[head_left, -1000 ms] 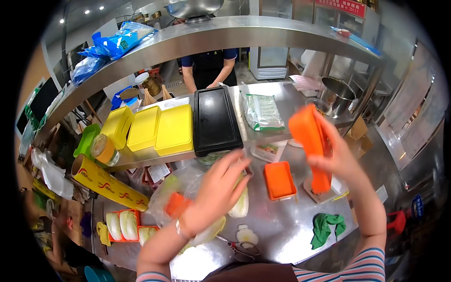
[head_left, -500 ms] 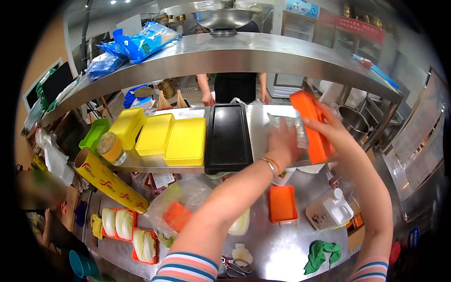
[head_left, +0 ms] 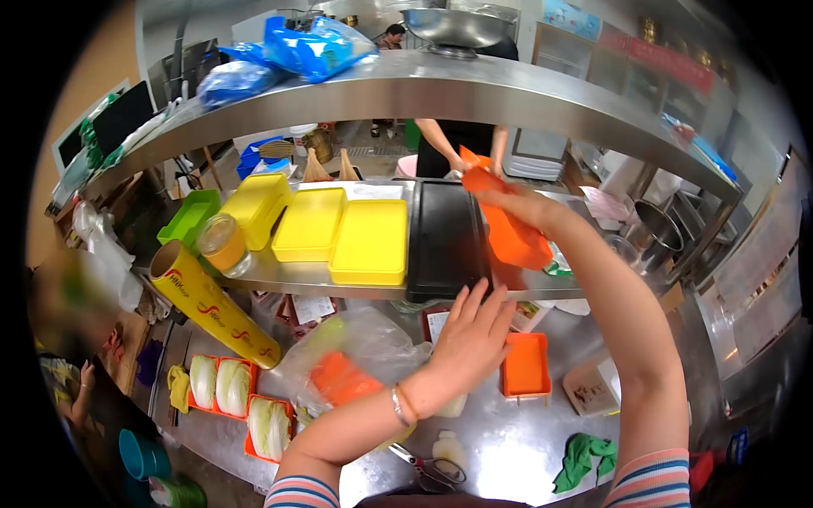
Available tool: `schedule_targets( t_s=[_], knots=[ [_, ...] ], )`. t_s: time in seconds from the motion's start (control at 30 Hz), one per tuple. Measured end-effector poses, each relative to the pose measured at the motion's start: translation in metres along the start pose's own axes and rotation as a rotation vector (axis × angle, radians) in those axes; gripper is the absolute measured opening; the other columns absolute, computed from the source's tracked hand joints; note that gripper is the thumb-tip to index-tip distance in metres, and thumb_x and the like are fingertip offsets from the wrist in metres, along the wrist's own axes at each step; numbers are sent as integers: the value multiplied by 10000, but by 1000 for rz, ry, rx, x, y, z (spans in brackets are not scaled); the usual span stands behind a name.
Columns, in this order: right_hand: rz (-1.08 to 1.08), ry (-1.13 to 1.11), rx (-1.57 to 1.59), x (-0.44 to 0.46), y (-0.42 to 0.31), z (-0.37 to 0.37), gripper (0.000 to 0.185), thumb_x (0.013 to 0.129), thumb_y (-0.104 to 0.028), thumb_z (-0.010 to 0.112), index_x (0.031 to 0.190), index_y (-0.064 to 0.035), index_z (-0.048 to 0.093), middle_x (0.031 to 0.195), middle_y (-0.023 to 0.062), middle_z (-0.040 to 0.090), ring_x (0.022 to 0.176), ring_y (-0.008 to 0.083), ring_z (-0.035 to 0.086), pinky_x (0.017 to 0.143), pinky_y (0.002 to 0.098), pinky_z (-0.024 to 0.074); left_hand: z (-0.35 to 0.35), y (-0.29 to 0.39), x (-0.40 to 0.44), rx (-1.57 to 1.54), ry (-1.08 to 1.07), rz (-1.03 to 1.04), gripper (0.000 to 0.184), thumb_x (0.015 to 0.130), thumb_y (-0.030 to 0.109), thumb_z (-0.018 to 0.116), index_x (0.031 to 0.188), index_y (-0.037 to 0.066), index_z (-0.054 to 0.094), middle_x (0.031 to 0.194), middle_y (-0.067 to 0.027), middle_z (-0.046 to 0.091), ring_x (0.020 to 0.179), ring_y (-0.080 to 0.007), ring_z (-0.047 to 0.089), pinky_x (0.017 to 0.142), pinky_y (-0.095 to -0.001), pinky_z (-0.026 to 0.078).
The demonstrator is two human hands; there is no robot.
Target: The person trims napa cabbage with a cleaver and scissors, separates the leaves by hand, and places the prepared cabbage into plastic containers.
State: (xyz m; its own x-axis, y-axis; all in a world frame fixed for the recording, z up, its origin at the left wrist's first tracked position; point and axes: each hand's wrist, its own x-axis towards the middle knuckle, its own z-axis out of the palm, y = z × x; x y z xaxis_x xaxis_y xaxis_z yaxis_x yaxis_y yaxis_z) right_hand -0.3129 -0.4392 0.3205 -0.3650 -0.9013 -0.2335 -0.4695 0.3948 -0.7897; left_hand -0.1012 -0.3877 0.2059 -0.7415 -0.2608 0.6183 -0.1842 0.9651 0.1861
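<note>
My right hand holds a stack of orange trays above the shelf, next to the black lidded box. My left hand has its fingers spread and nothing in it, just below the shelf's front edge. A single orange tray lies on the steel table to its right. Left of my left hand is a clear plastic bag with an orange tray in it. Scissors lie near the table's front edge. Cabbages sit in orange trays at the left.
Yellow boxes, a glass jar and a green tray stand on the shelf. A yellow roll leans at the left. A white jug and green cloth are at the right. Another person's hands are behind the shelf.
My right hand has carried the orange stack left, over beside the black box. My left hand reached up to the shelf, then came back down and left. The view has shifted.
</note>
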Motion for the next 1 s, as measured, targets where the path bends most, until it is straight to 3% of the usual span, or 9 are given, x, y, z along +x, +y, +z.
schedule_targets(
  t_s=[0.2, 0.37, 0.5, 0.6, 0.67, 0.73, 0.77, 0.87, 1.0],
  knots=[
    [-58, 128, -583, 35, -21, 48, 986, 643, -760, 609, 1340, -75, 478, 1252, 198, 562, 1135, 308, 566, 951, 387, 442, -18, 16, -62, -246, -63, 16, 390, 735, 168, 721, 1097, 70, 612, 1307, -167, 481, 1235, -389, 432, 1009, -512, 376],
    [-58, 156, -781, 62, -29, 78, 1138, 619, -878, 457, 1447, -104, 359, 1437, 249, 378, 1362, 382, 324, 1124, 418, 246, -35, 18, -119, -343, -47, -152, 368, 736, 156, 727, 1080, 69, 630, 1313, -168, 480, 1220, -393, 444, 968, -496, 403],
    [114, 246, -761, 37, -43, 95, 1134, 645, -889, 420, 1413, -55, 395, 1436, 251, 377, 1350, 388, 344, 1122, 446, 248, -52, 14, -165, -318, -52, -283, 360, 738, 153, 732, 1075, 73, 633, 1299, -179, 488, 1187, -398, 474, 960, -471, 420],
    [-90, 537, -719, 3, -49, 92, 964, 747, -765, 510, 1385, -46, 429, 1398, 252, 416, 1288, 392, 419, 1039, 440, 368, -79, 11, -192, -281, -52, -320, 371, 744, 125, 712, 1091, 33, 615, 1315, -196, 476, 1208, -410, 451, 977, -488, 401],
    [-538, 707, -589, -26, -28, 81, 748, 811, -651, 551, 1219, -24, 576, 1201, 236, 570, 1094, 323, 589, 884, 404, 480, -98, 8, -213, -269, -39, -393, 387, 736, 120, 715, 1099, 37, 611, 1292, -198, 497, 1182, -408, 478, 973, -489, 405],
    [-545, 468, -443, -90, -2, 76, 519, 838, -488, 623, 1071, -25, 655, 1004, 207, 656, 923, 307, 646, 783, 395, 504, -116, 4, -239, -258, -41, -445, 361, 739, 92, 709, 1085, 35, 622, 1254, -199, 530, 1153, -400, 505, 976, -468, 413],
    [-414, 305, -355, -133, 6, 84, 387, 808, -381, 687, 945, -19, 681, 836, 162, 682, 783, 280, 657, 716, 368, 504, -121, 4, -256, -287, -55, -525, 332, 748, 79, 703, 1069, 31, 633, 1243, -198, 540, 1142, -391, 518, 973, -453, 418],
    [-235, 221, -308, -153, 119, 114, 422, 773, -377, 714, 1005, -27, 665, 856, 128, 695, 781, 252, 669, 733, 351, 516, -127, 11, -312, -357, -97, -770, 252, 775, 39, 684, 1026, 22, 660, 1219, -188, 564, 1121, -359, 547, 958, -415, 434],
    [221, 522, -510, -128, 259, 156, 767, 647, -511, 773, 1224, -50, 564, 1339, 223, 466, 1198, 360, 489, 951, 441, 426, -133, 32, -337, -408, -166, -860, 242, 777, 30, 682, 1019, 33, 667, 1213, -176, 570, 1114, -350, 556, 941, -401, 446]
  ],
)
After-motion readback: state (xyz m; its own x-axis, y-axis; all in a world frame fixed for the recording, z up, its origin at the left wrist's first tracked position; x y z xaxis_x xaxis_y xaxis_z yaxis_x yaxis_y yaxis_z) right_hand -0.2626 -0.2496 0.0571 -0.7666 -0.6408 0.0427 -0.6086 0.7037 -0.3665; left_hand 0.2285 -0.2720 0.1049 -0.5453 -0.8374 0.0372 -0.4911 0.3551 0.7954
